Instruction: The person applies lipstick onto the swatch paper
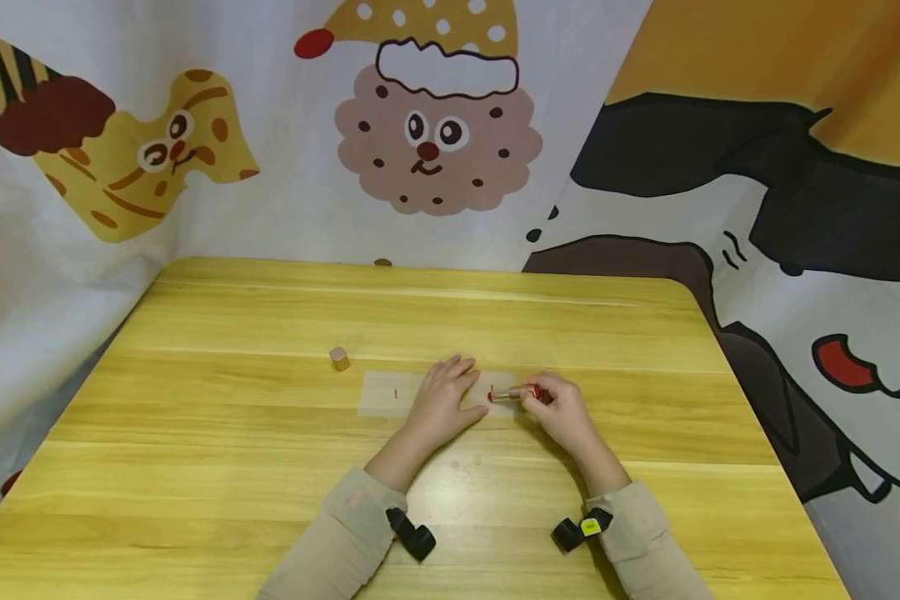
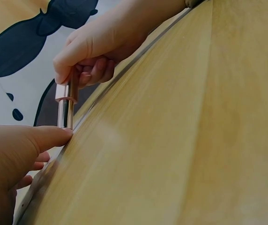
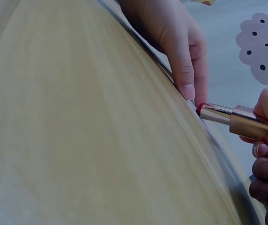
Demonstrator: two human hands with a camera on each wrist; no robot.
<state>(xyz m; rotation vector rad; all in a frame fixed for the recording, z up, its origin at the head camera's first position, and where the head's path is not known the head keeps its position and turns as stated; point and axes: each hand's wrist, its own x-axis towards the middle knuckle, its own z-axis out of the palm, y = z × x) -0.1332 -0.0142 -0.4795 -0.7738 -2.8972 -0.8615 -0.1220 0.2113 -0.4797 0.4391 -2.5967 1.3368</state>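
Observation:
A lipstick with a rose-gold tube is gripped by my right hand, thumb and fingers curled round its base. In the right wrist view, the red tip of the lipstick points toward the left hand's fingertips. That tip meets a thin pale sheet on the table, beside a short red mark. Another small red stroke shows on the sheet's left part. My left hand rests on the middle of the sheet, fingers extended and thumb toward the lipstick, covering part of it.
A small rose-gold cap-like piece stands behind the sheet's left end. The wooden table spreads all round, with a cartoon-printed curtain behind it. Both wrists carry black cameras.

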